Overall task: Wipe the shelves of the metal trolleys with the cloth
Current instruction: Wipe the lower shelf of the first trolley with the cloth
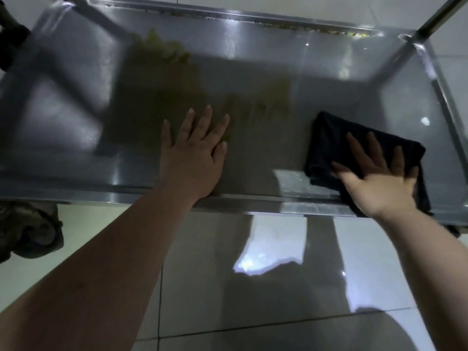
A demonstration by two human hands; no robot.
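A stainless steel trolley shelf [253, 79] fills the upper half of the head view, seen from above. A dark folded cloth [336, 140] lies on its right part, one corner hanging over the front rim. My right hand [377, 181] presses flat on the cloth with fingers spread. My left hand [195, 153] rests flat on the bare shelf near the middle, fingers apart, holding nothing. A greenish-brown smear [167, 72] covers the metal beyond my left hand.
A raised rim [253, 206] runs along the shelf's front edge. Upright trolley posts stand at the far right corner [428, 24] and far left. Crumpled fabric [27, 229] lies on the glossy tiled floor [253, 287] at the left, below the shelf.
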